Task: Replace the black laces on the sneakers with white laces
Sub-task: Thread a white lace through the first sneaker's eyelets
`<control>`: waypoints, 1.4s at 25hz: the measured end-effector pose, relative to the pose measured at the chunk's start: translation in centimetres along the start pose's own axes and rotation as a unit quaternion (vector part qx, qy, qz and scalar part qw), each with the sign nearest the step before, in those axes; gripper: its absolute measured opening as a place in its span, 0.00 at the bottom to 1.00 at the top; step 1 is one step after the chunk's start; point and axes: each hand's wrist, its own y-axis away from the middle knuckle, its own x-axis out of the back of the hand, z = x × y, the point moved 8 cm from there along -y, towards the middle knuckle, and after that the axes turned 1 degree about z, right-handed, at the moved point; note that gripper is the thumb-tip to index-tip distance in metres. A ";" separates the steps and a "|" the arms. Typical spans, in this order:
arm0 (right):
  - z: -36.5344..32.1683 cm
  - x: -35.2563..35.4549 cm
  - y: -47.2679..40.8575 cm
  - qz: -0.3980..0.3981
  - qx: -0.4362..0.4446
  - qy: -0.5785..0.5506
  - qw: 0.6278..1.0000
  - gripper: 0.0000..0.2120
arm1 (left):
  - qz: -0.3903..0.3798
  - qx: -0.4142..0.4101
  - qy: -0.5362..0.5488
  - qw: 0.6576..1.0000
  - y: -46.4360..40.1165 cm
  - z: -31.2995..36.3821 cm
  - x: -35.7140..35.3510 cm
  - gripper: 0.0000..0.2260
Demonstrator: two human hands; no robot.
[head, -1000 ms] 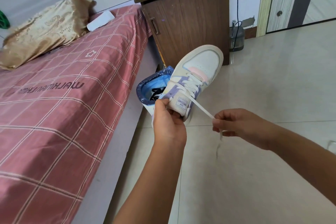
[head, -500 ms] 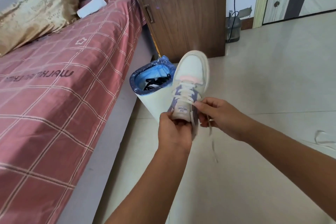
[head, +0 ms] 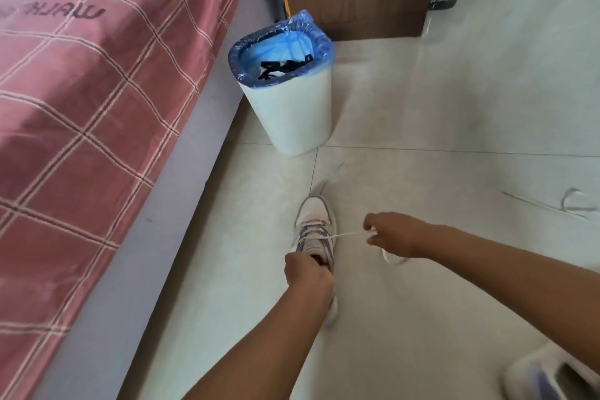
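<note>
Two hands: my left hand (head: 308, 273) grips the sneaker (head: 314, 234) collar, steadying it; right hand (head: 391, 234) pinches white lace (head: 344, 235), tensioning.

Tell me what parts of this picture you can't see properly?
- Head view: the heel of the sneaker is hidden by the left hand gripping it.
- The second sneaker is blurred and cut off by the bottom edge.
- The black laces in the bin are partly hidden by its rim.
- The white lace disappears inside the right hand.
</note>
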 end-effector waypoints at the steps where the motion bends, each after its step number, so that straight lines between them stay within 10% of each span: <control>1: 1.1 0.3 0.2 0.042 0.008 0.065 0.997 0.14 | 0.003 0.002 0.000 1.000 -0.3 0.0 0.0 0.15; 7: 9.6 1.7 3.1 0.148 -0.038 0.278 0.948 0.18 | -0.029 0.027 -0.084 0.996 0.1 0.3 -0.8 0.14; 14: 18.3 3.7 5.3 0.264 -0.237 -0.106 0.929 0.14 | -0.104 0.046 -0.209 0.971 -2.1 -0.6 1.5 0.12; 16: 20.7 2.3 5.6 0.234 -0.325 -0.258 0.879 0.13 | -0.113 0.056 -0.213 0.969 -1.9 -0.9 1.2 0.08; 20: 22.1 -2.2 7.2 0.212 -0.448 -0.560 0.664 0.14 | -0.112 0.052 -0.236 0.964 -1.7 -1.0 1.2 0.08; 23: 20.9 -4.6 6.8 0.164 -0.452 -0.605 0.635 0.18 | -0.135 0.005 -0.333 0.933 -2.1 -1.3 0.7 0.15; 26: 20.0 -5.7 6.4 0.139 -0.449 -0.618 0.630 0.17 | -0.150 -0.138 -0.510 0.836 -1.7 -0.5 -0.3 0.17; 30: 17.4 -6.2 5.3 0.128 -0.406 -0.665 0.613 0.13 | -0.151 -0.309 -0.823 0.451 -0.3 0.5 -1.7 0.14; 31: 16.2 -6.4 4.9 0.122 -0.388 -0.688 0.601 0.11 | -0.150 -0.365 -0.827 0.401 0.6 1.4 -2.6 0.12; 35: 9.3 -6.8 3.0 0.052 -0.289 -0.726 0.622 0.06 | -0.199 -0.420 -0.782 0.415 1.0 2.5 -4.9 0.14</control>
